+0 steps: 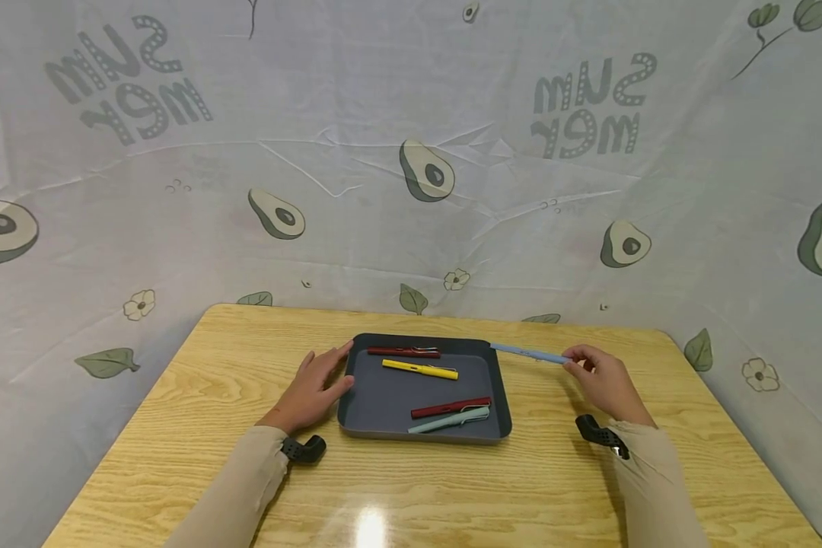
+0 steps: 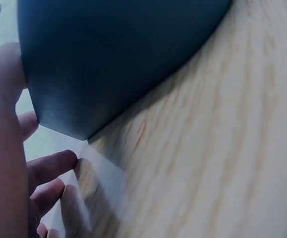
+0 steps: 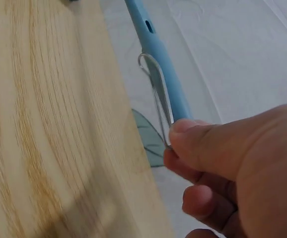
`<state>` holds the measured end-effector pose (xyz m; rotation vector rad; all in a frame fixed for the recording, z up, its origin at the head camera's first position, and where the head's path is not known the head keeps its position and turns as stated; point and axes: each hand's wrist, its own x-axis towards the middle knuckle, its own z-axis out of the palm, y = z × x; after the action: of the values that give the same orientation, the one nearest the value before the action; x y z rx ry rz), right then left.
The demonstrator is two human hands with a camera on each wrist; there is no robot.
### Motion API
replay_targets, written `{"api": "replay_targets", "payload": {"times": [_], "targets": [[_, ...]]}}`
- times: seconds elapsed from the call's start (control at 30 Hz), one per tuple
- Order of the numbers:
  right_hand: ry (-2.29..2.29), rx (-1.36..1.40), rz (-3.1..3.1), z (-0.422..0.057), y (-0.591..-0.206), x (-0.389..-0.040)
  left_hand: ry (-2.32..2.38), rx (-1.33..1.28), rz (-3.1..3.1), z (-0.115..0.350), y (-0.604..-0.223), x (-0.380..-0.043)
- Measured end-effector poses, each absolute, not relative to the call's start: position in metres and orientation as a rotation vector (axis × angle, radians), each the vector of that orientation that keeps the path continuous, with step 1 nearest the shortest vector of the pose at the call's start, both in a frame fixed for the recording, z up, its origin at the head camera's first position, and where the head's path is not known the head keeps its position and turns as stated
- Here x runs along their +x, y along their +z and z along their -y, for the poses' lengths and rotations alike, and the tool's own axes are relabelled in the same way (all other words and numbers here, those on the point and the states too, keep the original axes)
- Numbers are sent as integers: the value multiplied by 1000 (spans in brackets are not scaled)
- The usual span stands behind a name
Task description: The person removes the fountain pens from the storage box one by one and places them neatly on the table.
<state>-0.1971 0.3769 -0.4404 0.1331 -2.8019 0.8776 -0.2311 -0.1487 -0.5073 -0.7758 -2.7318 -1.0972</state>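
My right hand (image 1: 601,380) pinches the clip end of a light blue pen (image 1: 530,352) between thumb and fingers. The pen points left, its far end at the tray's back right corner in the head view. Close up in the right wrist view, the blue pen (image 3: 163,69) shows a silver wire clip and a small slot in its barrel. Fingers spread, my left hand (image 1: 311,392) rests at the left side of the dark grey tray (image 1: 383,411). Inside lie a dark red pen (image 1: 403,352), a yellow pen (image 1: 419,370), another dark red pen (image 1: 450,408) and a pale green pen (image 1: 448,420).
The tray stands on a light wooden table (image 1: 452,495). Behind the table hangs a pale cloth (image 1: 356,251) printed with avocados and leaves. A black band (image 1: 304,449) is on the left wrist, another black band (image 1: 601,436) on the right.
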Motion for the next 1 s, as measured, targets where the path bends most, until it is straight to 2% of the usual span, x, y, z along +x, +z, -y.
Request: {"api": "replay_targets", "payload": {"times": [0.53, 1.0], "targets": [[898, 143, 2975, -385, -449, -199, -1105, -780, 2736, 148, -505, -231], [869, 2, 2951, -373, -458, -208, -1105, -784, 2737, 148, -504, -232]]}}
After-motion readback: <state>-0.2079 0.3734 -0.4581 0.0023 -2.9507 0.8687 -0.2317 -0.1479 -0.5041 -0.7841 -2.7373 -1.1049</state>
